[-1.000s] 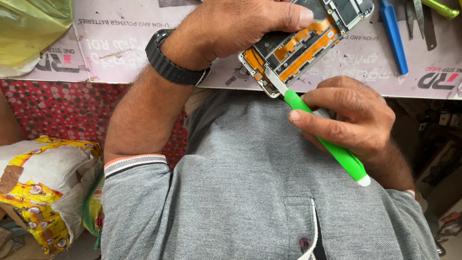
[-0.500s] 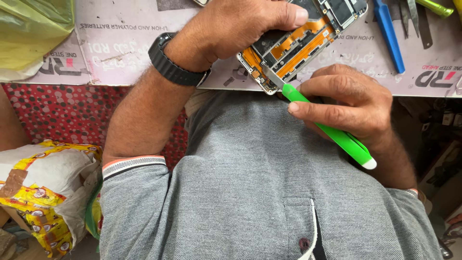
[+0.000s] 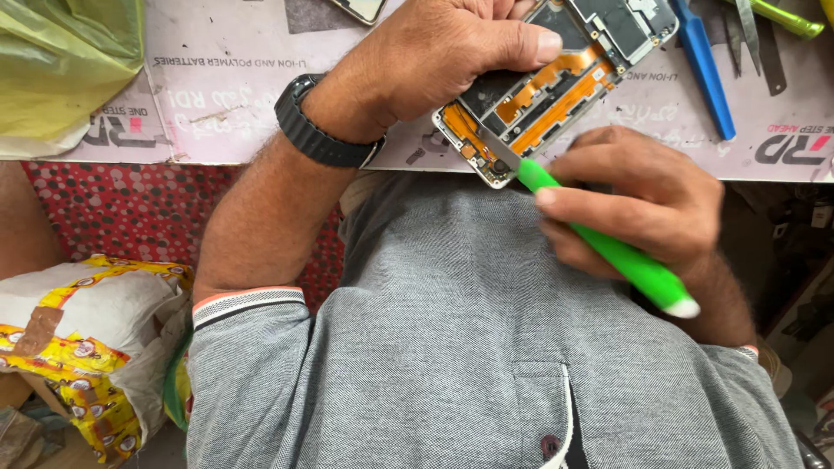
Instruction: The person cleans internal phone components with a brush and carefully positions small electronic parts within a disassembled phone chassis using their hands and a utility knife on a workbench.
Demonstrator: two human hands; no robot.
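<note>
Your left hand (image 3: 452,52) is closed over the opened phone (image 3: 556,87) and holds it by its upper side, with the thumb lying flat along the long edge. The phone has no back cover; you can see its orange flat cables and dark parts inside. It lies tilted at the near edge of the worktop (image 3: 226,113), which is covered with a pale printed mat. On your left wrist is a black watch (image 3: 317,130).

Your right hand (image 3: 643,204) is closed around a green tool (image 3: 608,247), gripped between the thumb and the fingers like a pen. The thin metal tip of the tool touches the lower corner of the phone, just beside the small round part there. The white end of the tool points back toward your body.

A blue tool (image 3: 705,74) lies on the worktop to the right of the phone, near some metal tools (image 3: 756,39). At the far left lies a yellow-green plastic bag (image 3: 61,69). Below the worktop, on your left side, stands a white and yellow sack (image 3: 82,339).
</note>
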